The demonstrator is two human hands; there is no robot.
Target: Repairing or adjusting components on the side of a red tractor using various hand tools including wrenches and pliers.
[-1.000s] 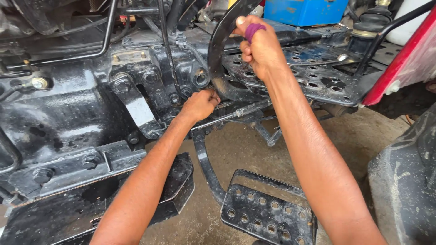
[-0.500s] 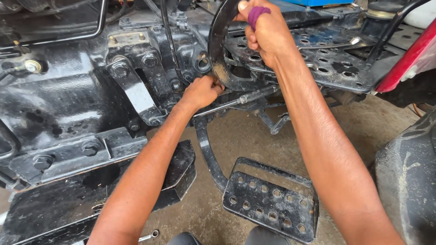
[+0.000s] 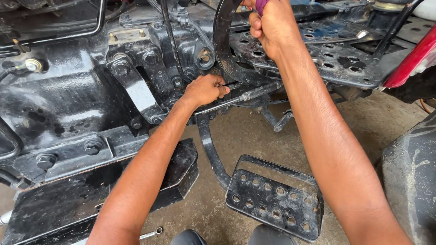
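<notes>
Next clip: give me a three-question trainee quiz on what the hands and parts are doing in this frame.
1. True or false: the right hand grips the curved black lever near its top.
2. What is the left hand closed on?
A. the perforated step
B. a thin rod at the lever's base
C. the spanner on the floor
3. Fill in: the perforated step hangs on a curved black ____.

Key
1. True.
2. B; its fingers close on the rod's end, which they partly hide.
3. Arm; it rises toward the black housing.
</notes>
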